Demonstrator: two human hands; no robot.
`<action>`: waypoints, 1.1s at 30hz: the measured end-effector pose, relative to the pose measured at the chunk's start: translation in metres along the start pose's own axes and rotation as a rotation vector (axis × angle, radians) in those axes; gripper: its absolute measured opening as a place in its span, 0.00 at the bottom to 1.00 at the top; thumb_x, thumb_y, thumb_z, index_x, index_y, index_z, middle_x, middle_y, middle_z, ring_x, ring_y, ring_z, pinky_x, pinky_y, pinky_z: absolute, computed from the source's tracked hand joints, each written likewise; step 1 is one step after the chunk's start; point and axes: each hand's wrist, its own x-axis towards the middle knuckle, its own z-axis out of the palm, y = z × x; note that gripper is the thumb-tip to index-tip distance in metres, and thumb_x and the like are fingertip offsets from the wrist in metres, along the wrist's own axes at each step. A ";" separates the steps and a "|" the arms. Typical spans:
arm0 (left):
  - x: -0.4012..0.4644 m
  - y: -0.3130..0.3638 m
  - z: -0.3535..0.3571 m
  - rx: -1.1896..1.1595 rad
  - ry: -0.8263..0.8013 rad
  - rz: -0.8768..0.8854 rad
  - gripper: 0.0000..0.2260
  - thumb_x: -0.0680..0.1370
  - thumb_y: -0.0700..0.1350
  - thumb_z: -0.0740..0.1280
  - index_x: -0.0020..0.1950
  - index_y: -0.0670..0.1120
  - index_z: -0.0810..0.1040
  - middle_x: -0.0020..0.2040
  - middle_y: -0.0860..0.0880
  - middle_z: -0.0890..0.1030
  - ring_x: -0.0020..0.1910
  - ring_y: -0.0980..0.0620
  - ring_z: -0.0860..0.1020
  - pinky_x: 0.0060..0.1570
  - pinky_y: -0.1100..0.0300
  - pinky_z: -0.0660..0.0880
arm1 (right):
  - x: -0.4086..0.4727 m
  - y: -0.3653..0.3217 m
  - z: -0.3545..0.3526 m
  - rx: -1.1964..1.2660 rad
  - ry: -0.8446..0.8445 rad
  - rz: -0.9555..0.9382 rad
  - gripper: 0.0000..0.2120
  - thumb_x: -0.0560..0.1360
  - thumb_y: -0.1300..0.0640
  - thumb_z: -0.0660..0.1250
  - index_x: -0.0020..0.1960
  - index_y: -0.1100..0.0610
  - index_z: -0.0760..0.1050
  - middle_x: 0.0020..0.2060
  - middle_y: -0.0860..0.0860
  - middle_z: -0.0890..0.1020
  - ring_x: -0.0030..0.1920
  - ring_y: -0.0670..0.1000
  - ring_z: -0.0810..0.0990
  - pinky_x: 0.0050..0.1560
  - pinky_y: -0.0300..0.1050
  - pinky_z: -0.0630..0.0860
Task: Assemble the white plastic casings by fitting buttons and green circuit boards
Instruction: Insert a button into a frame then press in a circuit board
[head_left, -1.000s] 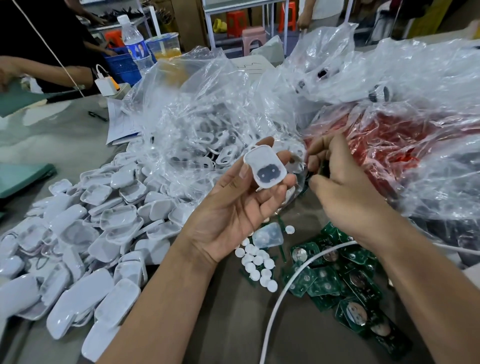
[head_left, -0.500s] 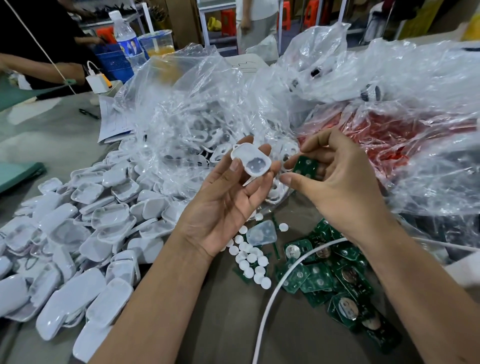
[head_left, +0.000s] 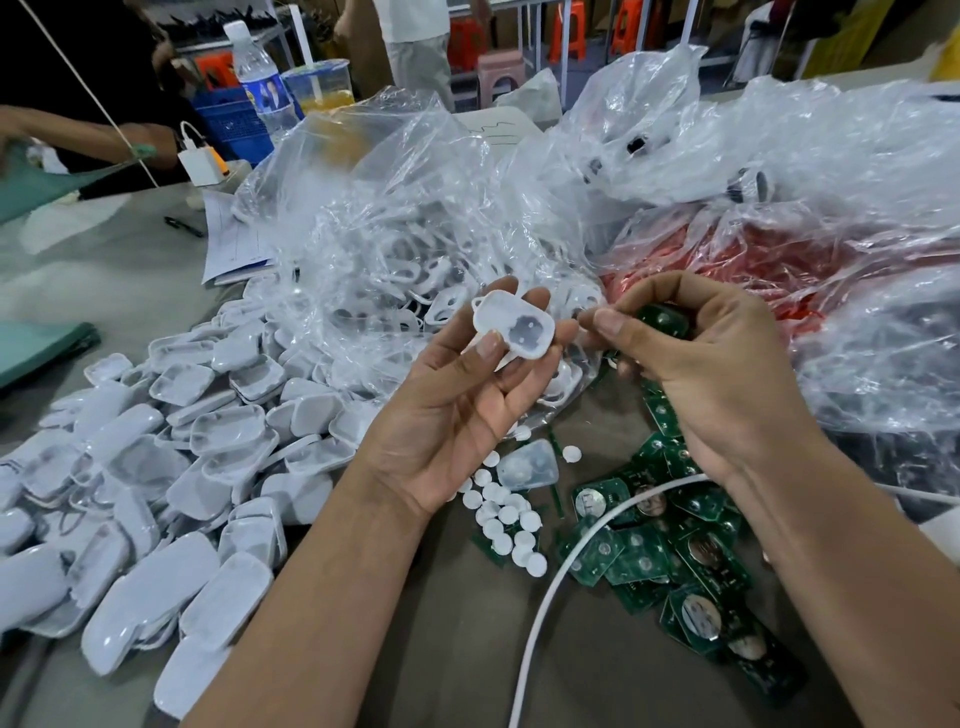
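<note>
The left hand (head_left: 457, 410) is raised palm-up, its fingers and thumb curled round a small rounded white plastic casing (head_left: 513, 331) with its hollow side facing up, above the grey table (head_left: 130, 270). Just beside it, the right hand (head_left: 711, 374) pinches a small green circuit board (head_left: 662, 319) between thumb and curled fingers, fingertips nearly touching the casing's edge. Below the hands lie loose round white buttons (head_left: 501, 512) and a scatter of green circuit boards (head_left: 670, 551), with a white cable (head_left: 561, 587) arcing across them. A heap of white casing shells (head_left: 156, 478) crowds the left; crumpled clear plastic bags (head_left: 395, 218) hem the far side.
</note>
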 end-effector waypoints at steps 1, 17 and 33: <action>0.000 0.000 0.000 0.004 -0.001 0.006 0.24 0.70 0.33 0.77 0.66 0.39 0.79 0.67 0.39 0.80 0.63 0.35 0.81 0.61 0.48 0.80 | 0.000 -0.001 0.000 0.058 -0.006 0.021 0.08 0.69 0.61 0.77 0.46 0.59 0.81 0.44 0.59 0.88 0.41 0.54 0.88 0.32 0.35 0.77; -0.001 -0.006 0.003 0.123 0.088 0.090 0.17 0.71 0.25 0.69 0.55 0.41 0.82 0.64 0.36 0.81 0.64 0.32 0.80 0.62 0.47 0.80 | 0.000 0.000 0.002 0.062 -0.162 0.237 0.17 0.85 0.64 0.57 0.61 0.57 0.84 0.47 0.53 0.80 0.48 0.51 0.74 0.43 0.40 0.75; 0.002 -0.011 -0.001 0.524 0.194 0.280 0.17 0.69 0.30 0.74 0.56 0.42 0.80 0.61 0.41 0.84 0.58 0.43 0.84 0.57 0.47 0.82 | 0.001 0.002 -0.001 -0.060 -0.035 -0.036 0.09 0.76 0.62 0.76 0.55 0.53 0.86 0.43 0.53 0.87 0.42 0.49 0.83 0.47 0.41 0.79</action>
